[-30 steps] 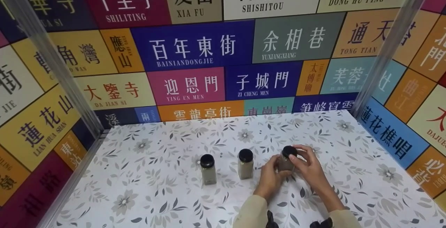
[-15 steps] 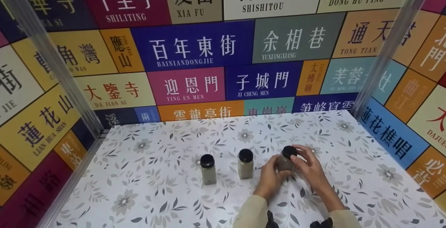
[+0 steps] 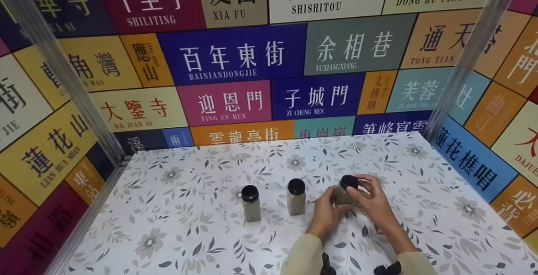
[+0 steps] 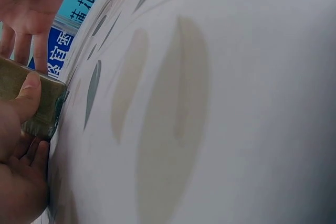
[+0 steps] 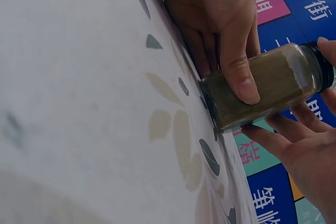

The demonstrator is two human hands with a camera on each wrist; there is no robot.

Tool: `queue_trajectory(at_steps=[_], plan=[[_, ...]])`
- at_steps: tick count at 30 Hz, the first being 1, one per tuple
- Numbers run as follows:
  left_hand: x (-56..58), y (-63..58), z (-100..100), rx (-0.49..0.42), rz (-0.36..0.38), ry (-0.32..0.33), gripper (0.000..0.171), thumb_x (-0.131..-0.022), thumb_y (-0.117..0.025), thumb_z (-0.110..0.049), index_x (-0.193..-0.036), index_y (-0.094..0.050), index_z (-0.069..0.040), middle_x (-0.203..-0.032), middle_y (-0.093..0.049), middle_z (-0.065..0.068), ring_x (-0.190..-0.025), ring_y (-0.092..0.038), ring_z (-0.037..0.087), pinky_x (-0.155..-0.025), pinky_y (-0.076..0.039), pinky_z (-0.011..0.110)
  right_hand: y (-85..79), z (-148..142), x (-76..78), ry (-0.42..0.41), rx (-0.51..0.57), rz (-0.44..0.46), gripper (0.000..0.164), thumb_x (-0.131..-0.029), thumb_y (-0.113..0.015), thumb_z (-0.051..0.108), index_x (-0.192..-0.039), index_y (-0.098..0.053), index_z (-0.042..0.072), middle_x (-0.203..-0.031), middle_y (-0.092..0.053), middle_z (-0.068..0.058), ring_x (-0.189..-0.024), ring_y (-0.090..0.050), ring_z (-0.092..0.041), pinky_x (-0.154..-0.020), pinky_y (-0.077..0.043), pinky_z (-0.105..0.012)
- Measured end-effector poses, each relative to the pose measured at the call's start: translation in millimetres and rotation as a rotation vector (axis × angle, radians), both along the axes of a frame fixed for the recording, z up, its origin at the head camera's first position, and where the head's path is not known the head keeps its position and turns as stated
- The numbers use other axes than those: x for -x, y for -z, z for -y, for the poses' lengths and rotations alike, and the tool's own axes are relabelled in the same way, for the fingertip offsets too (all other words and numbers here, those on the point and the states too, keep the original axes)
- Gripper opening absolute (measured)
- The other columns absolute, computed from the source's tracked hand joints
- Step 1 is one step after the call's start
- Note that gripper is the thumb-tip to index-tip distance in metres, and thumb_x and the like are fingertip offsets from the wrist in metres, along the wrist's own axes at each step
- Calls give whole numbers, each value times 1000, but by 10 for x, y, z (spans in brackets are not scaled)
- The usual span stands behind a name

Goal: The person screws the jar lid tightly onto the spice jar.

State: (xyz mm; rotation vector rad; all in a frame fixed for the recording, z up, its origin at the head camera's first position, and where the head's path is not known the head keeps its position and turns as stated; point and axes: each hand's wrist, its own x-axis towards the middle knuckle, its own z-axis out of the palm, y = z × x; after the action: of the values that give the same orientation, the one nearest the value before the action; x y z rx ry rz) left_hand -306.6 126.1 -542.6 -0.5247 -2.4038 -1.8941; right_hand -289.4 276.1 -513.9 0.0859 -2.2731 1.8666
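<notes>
A square glass spice jar [image 3: 345, 199] with a black cap [image 3: 349, 181] stands upright between the two hands, toward the table's right side. My left hand [image 3: 327, 215] grips the jar's body low down; its thumb lies across the glass in both wrist views. Brownish powder fills most of the jar [image 5: 273, 80] in the right wrist view. At the cap, the fingers and thumb of my right hand [image 3: 373, 199] hold the black lid from the far side and the front. The jar's base sits at the tabletop.
Left of the hands stand two similar black-capped jars with pale powder, a nearer-middle jar [image 3: 296, 201] and a further-left jar [image 3: 252, 207]. The table [image 3: 197, 241] has a leaf-and-flower cover. Colourful sign-printed walls [image 3: 231, 56] enclose its back and sides.
Both hands and the jar stay in the same place. The right thumb shifts slightly at the cap's edge. The other two jars have not moved.
</notes>
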Motion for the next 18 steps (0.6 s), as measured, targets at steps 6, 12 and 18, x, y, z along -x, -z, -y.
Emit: queue_trajectory(at_steps=[6, 12, 18], plan=[[11, -1, 1, 7, -6, -4, 47, -82, -79, -10, -125, -62, -10, -116, -74, 7, -108, -69, 16, -97, -55, 28, -24, -7, -16, -23, -14, -38, 49, -104, -52, 14, -150, -38, 5, -142, -53, -23, -111, -60, 6, -90, -53, -14], [21, 4, -4, 14, 23, -10, 47, -82, -79, -10, -126, -63, -13, -118, -74, 5, -110, -68, 12, -99, -53, 26, -25, -13, -8, -30, -11, -33, 42, -103, -54, 16, -143, -48, 5, -143, -52, -20, -112, -59, 6, -90, -55, -16], [17, 9, -17, 13, 13, -14, 46, -83, -78, -10, -126, -63, -13, -118, -74, 6, -109, -68, 13, -98, -53, 26, -5, -2, 6, -7, -2, -38, 40, -101, -58, 12, -139, -49, 3, -134, -57, -15, -109, -63, 1, -88, -56, -18]])
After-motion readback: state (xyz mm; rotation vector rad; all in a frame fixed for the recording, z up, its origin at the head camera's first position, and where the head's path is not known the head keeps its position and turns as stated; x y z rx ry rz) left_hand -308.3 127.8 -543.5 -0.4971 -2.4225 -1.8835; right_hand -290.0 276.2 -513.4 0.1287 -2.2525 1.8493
